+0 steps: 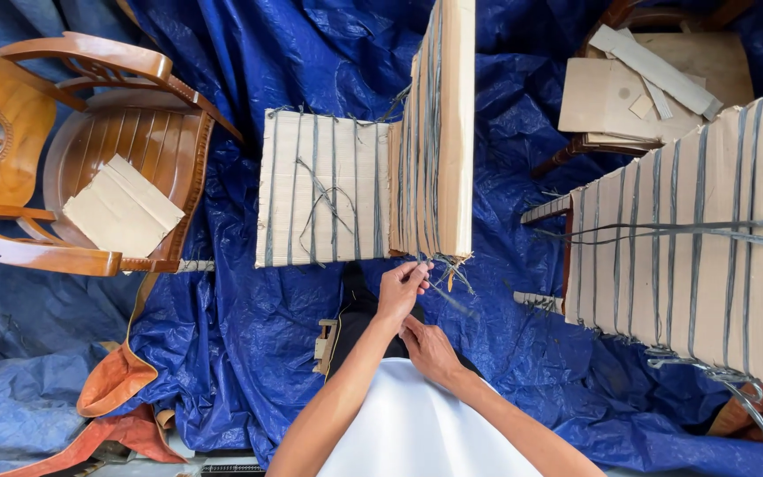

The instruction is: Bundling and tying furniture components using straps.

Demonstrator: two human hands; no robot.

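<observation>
Upright bundle [439,132] of flat cardboard sheets stands on edge on the blue tarp [222,336], leaning against a second bundle [324,201] lying flat beside it. Both are bound with grey straps.

Left hand [402,290] is at the lower corner of the upright bundle, thumb and forefinger pinched on a loose strap end [441,296]. Right hand [428,347] sits just below it, fingers curled inward; whether they grip the strap I cannot tell (the left forearm hides part of it).

Handling, judged: the strap is thin, flexible and probably slick, so it is best pinched near the knot. The bundle looks stiff edge-on and fairly heavy as a stack. Its corners are soft and would crush; take hold under the straps or along the long edges.

Nearby: a wooden chair [90,159] holding folded card, and a larger strapped stack [691,238] at right.
</observation>
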